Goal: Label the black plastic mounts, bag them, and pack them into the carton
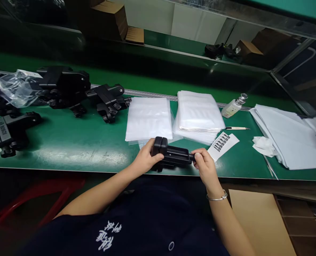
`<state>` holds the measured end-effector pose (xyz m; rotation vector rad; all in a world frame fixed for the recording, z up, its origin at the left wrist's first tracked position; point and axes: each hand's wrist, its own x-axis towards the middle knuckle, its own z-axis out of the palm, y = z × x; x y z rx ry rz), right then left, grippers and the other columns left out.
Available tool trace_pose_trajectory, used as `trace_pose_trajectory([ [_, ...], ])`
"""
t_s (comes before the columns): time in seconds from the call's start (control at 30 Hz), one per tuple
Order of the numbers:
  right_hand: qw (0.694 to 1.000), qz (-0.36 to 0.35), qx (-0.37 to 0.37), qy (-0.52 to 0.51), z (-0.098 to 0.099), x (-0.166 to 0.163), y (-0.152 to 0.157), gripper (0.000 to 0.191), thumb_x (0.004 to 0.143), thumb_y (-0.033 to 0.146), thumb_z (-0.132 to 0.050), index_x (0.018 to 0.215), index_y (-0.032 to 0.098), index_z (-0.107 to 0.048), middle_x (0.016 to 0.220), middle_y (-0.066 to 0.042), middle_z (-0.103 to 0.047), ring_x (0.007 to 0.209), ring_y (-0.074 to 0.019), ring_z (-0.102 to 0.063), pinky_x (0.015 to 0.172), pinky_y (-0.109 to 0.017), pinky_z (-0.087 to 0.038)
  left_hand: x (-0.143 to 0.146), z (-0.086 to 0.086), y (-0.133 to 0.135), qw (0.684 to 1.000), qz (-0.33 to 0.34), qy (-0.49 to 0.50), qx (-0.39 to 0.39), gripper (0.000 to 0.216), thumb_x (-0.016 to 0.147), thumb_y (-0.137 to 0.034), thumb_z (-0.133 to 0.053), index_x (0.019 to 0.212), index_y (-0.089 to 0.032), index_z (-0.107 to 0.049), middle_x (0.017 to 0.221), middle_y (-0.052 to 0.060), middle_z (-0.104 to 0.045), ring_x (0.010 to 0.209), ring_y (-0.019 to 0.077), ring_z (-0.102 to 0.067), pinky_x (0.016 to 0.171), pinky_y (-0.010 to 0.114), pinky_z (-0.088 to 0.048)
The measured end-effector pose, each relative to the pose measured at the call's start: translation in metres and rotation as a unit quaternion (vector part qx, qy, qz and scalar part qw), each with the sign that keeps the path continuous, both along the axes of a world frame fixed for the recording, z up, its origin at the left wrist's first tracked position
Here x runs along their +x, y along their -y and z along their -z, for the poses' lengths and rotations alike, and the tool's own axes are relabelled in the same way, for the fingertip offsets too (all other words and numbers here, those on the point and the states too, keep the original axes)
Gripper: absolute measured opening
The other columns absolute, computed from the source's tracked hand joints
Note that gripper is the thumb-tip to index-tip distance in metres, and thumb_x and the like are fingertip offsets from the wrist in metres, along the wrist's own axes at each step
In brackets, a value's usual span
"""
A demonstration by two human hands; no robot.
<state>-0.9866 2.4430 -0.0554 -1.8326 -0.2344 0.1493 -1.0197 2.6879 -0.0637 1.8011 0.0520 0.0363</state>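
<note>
A black clamp-like mount (177, 156) lies sideways above the front edge of the green bench. My left hand (146, 160) is closed around its thicker left end, thumb resting on top. At the other end, my right hand (206, 165) pinches the small knob (191, 156); the fingertips partly cover it. Just behind the mount are a stack of clear plastic bags (149, 119) and a thicker stack of bags (198, 112). A sheet of printed labels (222, 144) lies beyond my right hand.
More black mounts (108, 101) sit along the left, one with a grey BOSCH plate (1, 129). To the right are a pump bottle (234, 106), a pen (236, 128), crumpled tissue (264, 145), tweezers (270, 167) and white sheets (288, 138). A red chair (59, 193) stands below left.
</note>
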Motion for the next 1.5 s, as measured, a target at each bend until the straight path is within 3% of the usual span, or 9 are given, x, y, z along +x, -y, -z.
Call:
trace_pose_trajectory([
  [0.17, 0.957, -0.09, -0.107, 0.255, -0.009, 0.001, 0.021, 0.018, 0.092, 0.029, -0.056, 0.11, 0.025, -0.06, 0.096, -0.007, -0.065, 0.087, -0.0216, -0.064, 0.076, -0.038, -0.055, 0.006, 0.001, 0.006, 0.984, 0.052, -0.072, -0.156, 0.075, 0.078, -0.077, -0.055, 0.117, -0.013, -0.06, 0.111, 0.015, -0.068, 0.109, 0.0348, -0.062, 0.093, 0.044, -0.049],
  [0.33, 0.982, -0.046, -0.008, 0.182, 0.011, 0.005, 0.037, 0.034, 0.091, 0.023, -0.06, 0.123, 0.029, -0.052, 0.114, -0.008, -0.062, 0.101, -0.0211, -0.065, 0.075, -0.035, -0.058, 0.0, -0.009, -0.004, 0.982, 0.146, 0.112, 0.052, 0.072, 0.078, -0.044, -0.075, 0.139, -0.022, -0.045, 0.128, 0.014, -0.064, 0.123, 0.0329, -0.058, 0.109, 0.05, -0.04],
  [0.47, 0.985, -0.015, 0.041, 0.168, 0.027, 0.003, 0.036, 0.03, 0.087, 0.019, -0.064, 0.115, 0.027, -0.056, 0.114, -0.008, -0.062, 0.111, -0.0208, -0.063, 0.083, -0.036, -0.058, -0.003, -0.008, -0.005, 0.91, 0.18, 0.3, 0.224, 0.04, 0.094, -0.023, -0.052, 0.133, -0.023, -0.049, 0.128, 0.011, -0.067, 0.125, 0.0242, -0.059, 0.121, 0.056, -0.018],
  [0.63, 0.982, 0.009, 0.036, 0.188, 0.03, 0.0, 0.035, 0.029, 0.085, 0.019, -0.066, 0.112, 0.024, -0.058, 0.111, -0.008, -0.064, 0.108, -0.0208, -0.064, 0.087, -0.039, -0.058, -0.003, -0.003, -0.002, 0.855, 0.158, 0.402, 0.286, 0.045, 0.095, -0.016, -0.052, 0.138, -0.024, -0.04, 0.128, 0.01, -0.068, 0.125, 0.0193, -0.06, 0.12, 0.053, -0.022],
  [0.97, 0.881, -0.126, -0.171, 0.423, -0.013, -0.01, 0.046, 0.029, 0.092, 0.024, -0.058, 0.121, 0.024, -0.059, 0.094, -0.007, -0.069, 0.083, -0.0204, -0.065, 0.07, -0.033, -0.054, -0.004, -0.018, 0.004, 0.995, 0.078, 0.006, -0.067, 0.073, 0.072, -0.073, -0.065, 0.116, -0.015, -0.061, 0.109, 0.012, -0.069, 0.1, 0.0306, -0.065, 0.083, 0.037, -0.052],
  [1.17, 0.993, -0.093, -0.005, 0.067, -0.021, -0.016, 0.033, 0.026, 0.094, 0.032, -0.05, 0.118, 0.025, -0.057, 0.071, 0.003, -0.052, 0.059, -0.0128, -0.048, 0.057, -0.026, -0.041, -0.013, -0.022, 0.002, 0.995, 0.054, 0.059, 0.055, 0.072, 0.071, -0.072, -0.069, 0.115, -0.016, -0.06, 0.104, 0.01, -0.069, 0.093, 0.0275, -0.067, 0.078, 0.035, -0.054],
  [1.3, 0.951, -0.105, 0.143, -0.255, -0.016, -0.005, 0.026, 0.028, 0.086, 0.04, -0.055, 0.106, 0.02, -0.058, 0.056, 0.009, -0.029, 0.047, -0.0087, -0.026, 0.046, -0.021, -0.027, -0.018, -0.023, -0.003, 0.922, 0.136, 0.302, 0.201, 0.061, 0.07, -0.053, -0.081, 0.117, -0.022, -0.058, 0.105, 0.009, -0.073, 0.095, 0.0248, -0.071, 0.081, 0.034, -0.057],
  [1.4, 0.927, -0.106, 0.182, -0.309, -0.011, -0.002, 0.025, 0.032, 0.083, 0.043, -0.059, 0.105, 0.019, -0.06, 0.052, 0.011, -0.026, 0.045, -0.0074, -0.02, 0.045, -0.021, -0.025, -0.019, -0.02, -0.001, 0.893, 0.149, 0.364, 0.22, 0.059, 0.069, -0.048, -0.083, 0.116, -0.023, -0.058, 0.104, 0.008, -0.074, 0.096, 0.0243, -0.072, 0.081, 0.033, -0.057],
  [1.5, 0.962, -0.061, 0.166, -0.206, -0.006, -0.007, 0.022, 0.04, 0.09, 0.051, -0.051, 0.116, 0.021, -0.06, 0.054, 0.007, -0.041, 0.048, -0.0096, -0.034, 0.051, -0.024, -0.035, -0.018, -0.014, 0.001, 0.961, 0.049, 0.208, 0.176, 0.059, 0.073, -0.059, -0.076, 0.116, -0.021, -0.058, 0.104, 0.007, -0.072, 0.09, 0.0238, -0.071, 0.078, 0.034, -0.056],
])
